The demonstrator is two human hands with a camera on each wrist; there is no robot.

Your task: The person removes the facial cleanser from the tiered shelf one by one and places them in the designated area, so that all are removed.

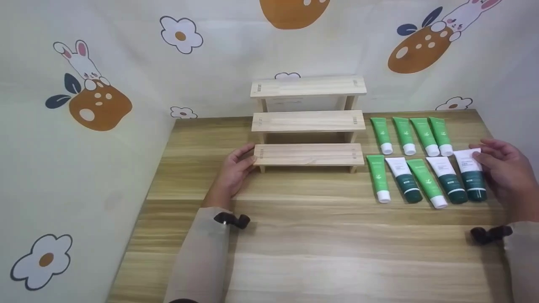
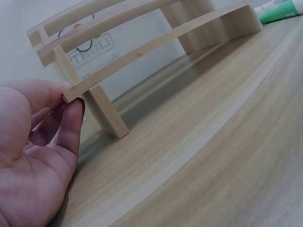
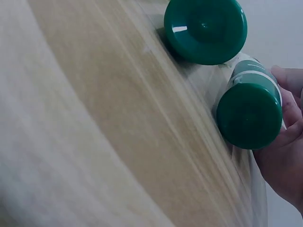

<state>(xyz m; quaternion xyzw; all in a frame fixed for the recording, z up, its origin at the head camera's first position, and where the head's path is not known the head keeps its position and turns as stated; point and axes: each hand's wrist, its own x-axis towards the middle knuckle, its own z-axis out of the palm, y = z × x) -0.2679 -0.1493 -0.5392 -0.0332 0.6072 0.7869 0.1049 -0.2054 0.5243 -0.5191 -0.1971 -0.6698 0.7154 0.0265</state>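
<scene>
A three-step wooden rack (image 1: 309, 155) stands against the back wall. My left hand (image 1: 237, 168) pinches the left end of its lowest step between thumb and fingers, as the left wrist view shows close up. At the far right my right hand (image 1: 505, 168) has its thumb on the upper end of a white and dark green tube (image 1: 471, 174), gripping its edge. In the right wrist view that tube's green cap (image 3: 249, 116) faces the camera, with another green cap (image 3: 205, 31) beside it. Fingers behind the tube are partly hidden.
Right of the rack, two rows of tubes lie on the wooden table (image 1: 320, 252). Several slim green tubes (image 1: 379, 179) have white caps. Two more white and dark green tubes (image 1: 404, 180) lie in the front row. A patterned wall covering (image 1: 223, 54) encloses the table.
</scene>
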